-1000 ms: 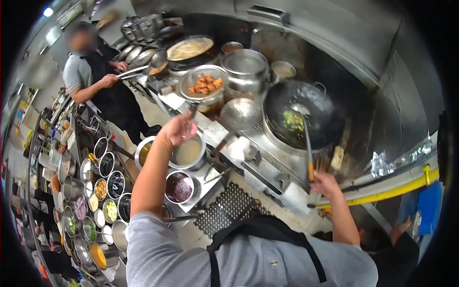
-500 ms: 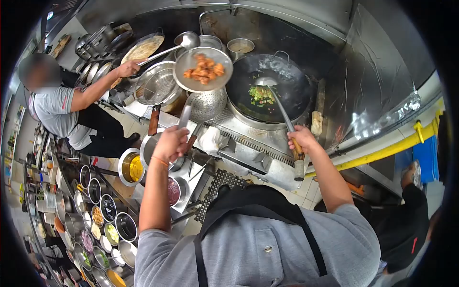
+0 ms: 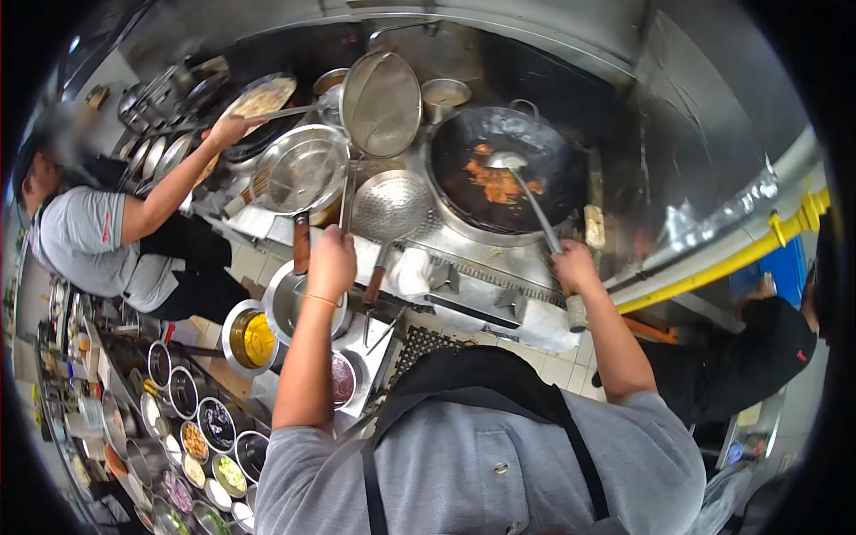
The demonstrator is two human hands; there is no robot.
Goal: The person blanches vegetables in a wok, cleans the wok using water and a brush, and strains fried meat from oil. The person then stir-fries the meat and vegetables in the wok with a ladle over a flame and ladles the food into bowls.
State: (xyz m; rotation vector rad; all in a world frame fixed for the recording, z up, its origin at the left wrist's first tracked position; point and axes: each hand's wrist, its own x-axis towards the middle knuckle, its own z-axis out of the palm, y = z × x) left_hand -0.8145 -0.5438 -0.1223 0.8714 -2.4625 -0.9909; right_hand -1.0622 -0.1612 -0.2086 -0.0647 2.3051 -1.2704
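My left hand [image 3: 332, 267] is closed round the handle of a round mesh strainer [image 3: 382, 104], tipped up left of the wok with no food seen in it. In my right hand [image 3: 575, 267] is a long ladle [image 3: 533, 203] with a wooden grip. Its bowl rests among orange-brown fried pieces [image 3: 493, 185] inside the black wok [image 3: 450, 147]. The green chopped bits are now mostly covered by them. A perforated skimmer [image 3: 389, 205] lies on the stove between my left hand and the wok.
A co-worker [image 3: 116, 227] at the left reaches a ladle toward the stove. Another wire strainer [image 3: 305, 169] sits over a pot near my left hand. A pot of yellow liquid [image 3: 256, 339] and several ingredient bowls stand lower left. A yellow pipe [image 3: 727, 278] runs along the right.
The strainer has tilted up and its fried pieces are now in the wok. My left hand moved slightly down, and the ladle shifted a little right. The co-worker's arm also shifted.
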